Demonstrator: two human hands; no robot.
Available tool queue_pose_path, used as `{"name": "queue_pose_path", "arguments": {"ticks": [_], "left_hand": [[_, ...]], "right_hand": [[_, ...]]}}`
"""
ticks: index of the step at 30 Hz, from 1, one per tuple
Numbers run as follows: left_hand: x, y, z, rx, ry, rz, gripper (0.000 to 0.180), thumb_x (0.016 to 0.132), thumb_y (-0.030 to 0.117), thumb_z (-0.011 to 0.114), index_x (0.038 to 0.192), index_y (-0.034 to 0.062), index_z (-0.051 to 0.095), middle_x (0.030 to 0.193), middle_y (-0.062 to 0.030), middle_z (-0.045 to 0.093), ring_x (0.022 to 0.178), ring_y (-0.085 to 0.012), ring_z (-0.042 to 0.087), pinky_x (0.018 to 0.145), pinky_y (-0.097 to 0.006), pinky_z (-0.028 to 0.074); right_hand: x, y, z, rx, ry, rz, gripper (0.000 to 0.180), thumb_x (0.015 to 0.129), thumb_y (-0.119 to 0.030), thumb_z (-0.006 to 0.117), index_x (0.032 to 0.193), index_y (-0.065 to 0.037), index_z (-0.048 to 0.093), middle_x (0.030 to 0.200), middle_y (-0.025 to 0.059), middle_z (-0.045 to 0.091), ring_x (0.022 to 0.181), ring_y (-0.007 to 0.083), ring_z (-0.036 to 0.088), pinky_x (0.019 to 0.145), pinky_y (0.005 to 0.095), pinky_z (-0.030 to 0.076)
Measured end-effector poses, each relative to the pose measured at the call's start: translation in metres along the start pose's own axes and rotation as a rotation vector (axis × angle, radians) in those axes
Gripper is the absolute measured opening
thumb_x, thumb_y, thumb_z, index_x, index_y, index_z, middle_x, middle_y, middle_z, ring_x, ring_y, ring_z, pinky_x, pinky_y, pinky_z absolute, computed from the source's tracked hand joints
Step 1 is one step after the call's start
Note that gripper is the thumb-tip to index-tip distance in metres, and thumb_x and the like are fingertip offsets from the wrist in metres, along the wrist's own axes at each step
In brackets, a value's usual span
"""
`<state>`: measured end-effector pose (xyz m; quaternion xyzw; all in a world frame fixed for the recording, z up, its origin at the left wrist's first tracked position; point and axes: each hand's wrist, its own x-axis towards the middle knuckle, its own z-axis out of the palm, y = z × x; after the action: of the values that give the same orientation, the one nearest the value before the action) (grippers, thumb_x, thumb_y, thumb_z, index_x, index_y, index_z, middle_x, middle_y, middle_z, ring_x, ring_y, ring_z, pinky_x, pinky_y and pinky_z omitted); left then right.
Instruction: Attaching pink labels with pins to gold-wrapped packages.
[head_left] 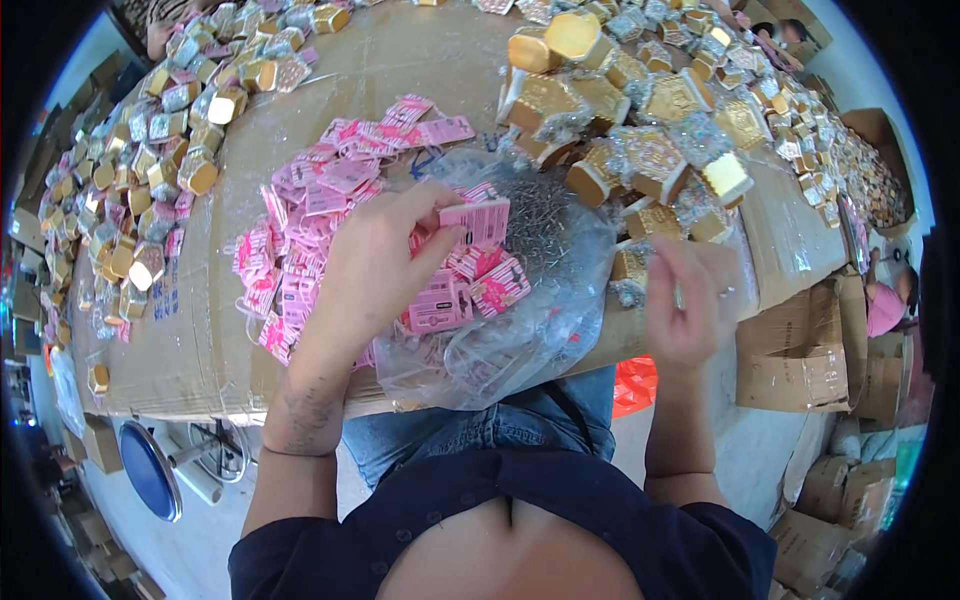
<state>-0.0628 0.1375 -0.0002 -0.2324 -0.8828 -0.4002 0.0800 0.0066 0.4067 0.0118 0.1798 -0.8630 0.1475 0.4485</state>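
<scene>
My left hand (385, 250) pinches a small pink printed tag (478, 222) between thumb and fingers, above a heap of similar pink tags (325, 195). Beside that tag lies a pile of thin dark metal pins (540, 225) on a clear plastic bag (530, 340). My right hand (692, 300) hovers at the table's near edge with its fingers closed together. Whatever it may hold is too small or hidden to name. Just beyond it are small gold boxes (655, 165) with glittery, plastic-wrapped sides, piled loosely.
Cardboard (395, 60) covers the table. More gold and glittery pieces (150, 190) spread along its left side, and others (800, 130) along the right. An open carton (795, 350) stands at the right edge. A blue round stool (150, 470) is at lower left.
</scene>
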Motion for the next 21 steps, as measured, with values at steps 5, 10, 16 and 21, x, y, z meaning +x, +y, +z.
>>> {"name": "queue_pose_path", "arguments": {"ticks": [5,10,16,21], "left_hand": [[-0.001,-0.006,-0.005,-0.265,0.027,-0.158,0.018,0.083,0.008,0.066,0.099,0.002,0.061,0.078,-0.0077,0.062,0.075,-0.0161,0.062,0.066,-0.029,0.049],[-0.005,-0.004,-0.006,-0.667,-0.062,-0.164,0.02,0.087,0.006,0.064,0.106,0.0013,0.058,0.087,-0.0023,0.062,0.082,-0.0087,0.06,0.07,-0.024,0.049],[-0.007,-0.005,-0.001,-0.814,-0.109,-0.096,0.026,0.088,0.006,0.065,0.113,0.0012,0.056,0.091,-0.0029,0.06,0.083,-0.0084,0.059,0.073,-0.023,0.049],[-0.009,-0.014,-0.003,-0.983,-0.069,-0.116,0.017,0.093,0.007,0.061,0.108,0.002,0.057,0.091,0.0016,0.056,0.085,-0.0055,0.055,0.073,-0.022,0.046]], "right_hand": [[0.001,-0.016,0.039,0.217,-0.221,0.032,0.027,0.073,-0.003,0.074,0.099,-0.005,0.068,0.087,0.0099,0.063,0.08,0.0263,0.058,0.069,0.0328,0.047],[0.019,-0.045,0.061,0.937,-0.437,0.587,0.032,0.083,-0.004,0.07,0.113,-0.003,0.06,0.093,0.0048,0.062,0.079,0.0153,0.06,0.071,0.0261,0.047],[0.026,-0.048,0.062,1.354,-0.489,0.845,0.019,0.089,0.0,0.064,0.107,0.001,0.058,0.095,0.0017,0.061,0.083,0.0047,0.056,0.072,0.0195,0.045],[0.027,-0.053,0.057,1.36,-0.58,0.872,0.016,0.086,0.0,0.067,0.1,0.0,0.06,0.088,-0.0008,0.06,0.077,0.0033,0.054,0.066,0.0183,0.044]]}}
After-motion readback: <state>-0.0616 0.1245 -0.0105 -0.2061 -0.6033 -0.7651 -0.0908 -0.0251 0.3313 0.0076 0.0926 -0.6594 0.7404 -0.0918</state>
